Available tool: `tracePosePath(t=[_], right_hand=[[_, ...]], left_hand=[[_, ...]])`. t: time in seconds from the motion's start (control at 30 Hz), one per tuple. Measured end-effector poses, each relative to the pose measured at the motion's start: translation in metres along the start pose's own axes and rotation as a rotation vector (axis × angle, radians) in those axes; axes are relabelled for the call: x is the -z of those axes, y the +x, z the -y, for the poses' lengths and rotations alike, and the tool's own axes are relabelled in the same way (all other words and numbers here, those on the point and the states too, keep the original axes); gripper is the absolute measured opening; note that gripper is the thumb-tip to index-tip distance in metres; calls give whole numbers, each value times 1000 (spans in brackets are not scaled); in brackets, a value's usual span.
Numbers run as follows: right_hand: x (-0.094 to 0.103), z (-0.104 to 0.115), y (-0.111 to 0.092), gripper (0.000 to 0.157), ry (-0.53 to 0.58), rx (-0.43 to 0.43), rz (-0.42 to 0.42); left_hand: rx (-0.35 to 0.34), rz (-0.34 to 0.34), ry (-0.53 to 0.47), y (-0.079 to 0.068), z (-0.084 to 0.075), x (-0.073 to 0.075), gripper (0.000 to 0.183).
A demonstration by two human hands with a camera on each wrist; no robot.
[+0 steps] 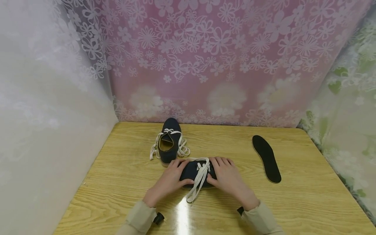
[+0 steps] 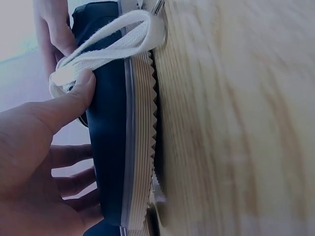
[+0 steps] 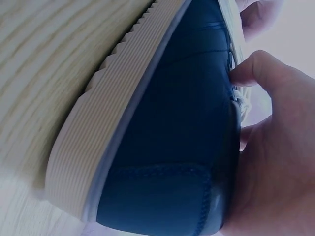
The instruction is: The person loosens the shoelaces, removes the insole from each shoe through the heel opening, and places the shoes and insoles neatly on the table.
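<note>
A dark navy lace-up shoe (image 1: 188,172) lies sideways on the table, its toe to the left. Around the toe end, my left hand (image 1: 171,178) grips it, thumb on the near side near the laces and fingers on the far side. My right hand (image 1: 227,174) holds the part nearer the heel, with its thumb (image 3: 256,71) at the lacing edge. Loose white laces (image 1: 200,179) hang over the near side between both hands. The ridged pale sole (image 2: 140,132) faces the tabletop in the left wrist view. The shoe's opening is mostly hidden by my right hand.
A matching navy shoe (image 1: 171,124) stands behind my left hand, toe away, its white laces (image 1: 182,148) spread loosely. A black insole (image 1: 266,158) lies at the right. Patterned curtains (image 1: 205,65) border the wooden table (image 1: 308,189) at the back and sides.
</note>
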State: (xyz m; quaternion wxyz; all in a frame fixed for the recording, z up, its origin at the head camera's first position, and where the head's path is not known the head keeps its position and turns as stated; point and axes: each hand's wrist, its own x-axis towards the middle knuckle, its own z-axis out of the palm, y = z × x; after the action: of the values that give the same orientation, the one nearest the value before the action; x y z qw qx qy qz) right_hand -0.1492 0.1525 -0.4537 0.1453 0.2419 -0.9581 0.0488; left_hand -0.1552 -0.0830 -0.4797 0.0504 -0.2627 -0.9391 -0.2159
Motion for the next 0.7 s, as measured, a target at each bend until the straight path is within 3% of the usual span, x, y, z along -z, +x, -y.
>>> tracePosePath(t=[0.53,0.7], right_hand=[[-1,-13,2,54,25,-57,31],[1,-16,2,54,43,-58,42]], left_hand=[[0,66,-73,19,-5,2,75],[-59,80,-59,23,-5,1,72]])
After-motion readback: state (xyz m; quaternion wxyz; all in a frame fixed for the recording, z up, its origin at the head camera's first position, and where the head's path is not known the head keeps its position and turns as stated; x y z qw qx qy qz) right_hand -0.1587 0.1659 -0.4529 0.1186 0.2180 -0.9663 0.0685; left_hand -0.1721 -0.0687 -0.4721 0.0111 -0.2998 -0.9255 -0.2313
